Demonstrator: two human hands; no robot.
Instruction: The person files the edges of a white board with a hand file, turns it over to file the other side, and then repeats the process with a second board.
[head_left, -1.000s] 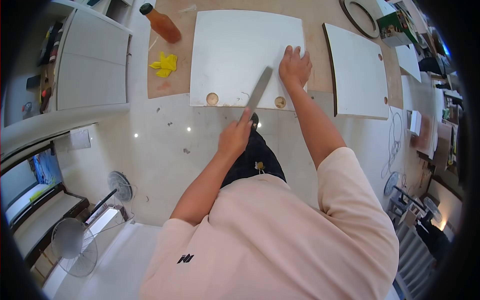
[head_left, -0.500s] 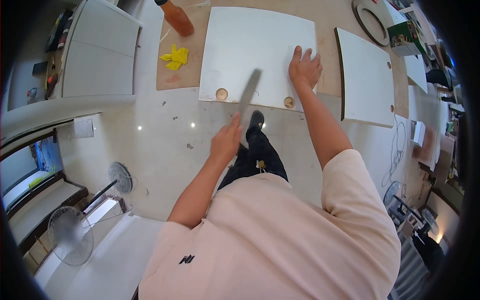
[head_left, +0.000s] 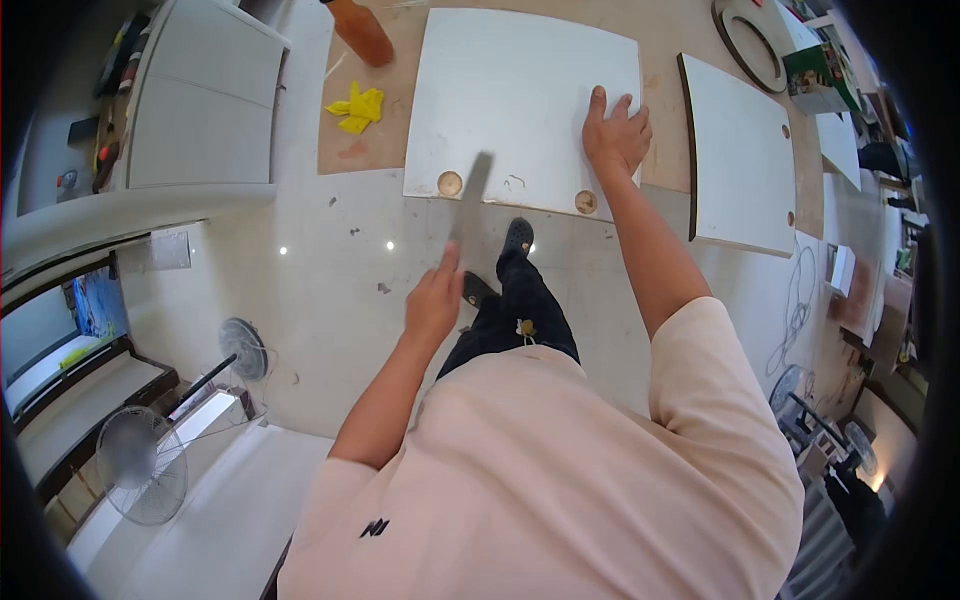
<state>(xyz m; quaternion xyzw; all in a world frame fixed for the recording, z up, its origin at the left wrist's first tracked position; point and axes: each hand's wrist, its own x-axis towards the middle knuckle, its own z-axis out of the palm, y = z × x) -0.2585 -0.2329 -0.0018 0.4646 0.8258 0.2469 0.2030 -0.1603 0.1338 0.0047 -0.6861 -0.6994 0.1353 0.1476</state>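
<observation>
My left hand (head_left: 433, 303) is closed around the end of a long, flat grey file (head_left: 471, 198), blurred by motion. The file reaches up past the front edge of a white board (head_left: 505, 90), near a round hole (head_left: 449, 183) in the board. A second round hole (head_left: 586, 202) sits farther right along the same edge. With its fingers spread, my right hand (head_left: 614, 138) presses down on the board's right side. Small curled marks or shavings (head_left: 514, 182) show on the board between the holes.
Another white board (head_left: 742, 160) with a dark edge lies to the right. A yellow cloth (head_left: 356, 107) and an orange bottle (head_left: 362, 35) are at the left of the worktable (head_left: 340, 160). Rolled edge banding (head_left: 750, 48) and a green box (head_left: 815, 78) stand at the back right.
My left hand has drawn the file back toward my body and to the left. My right hand stays on the board; the whole view has shifted slightly.
</observation>
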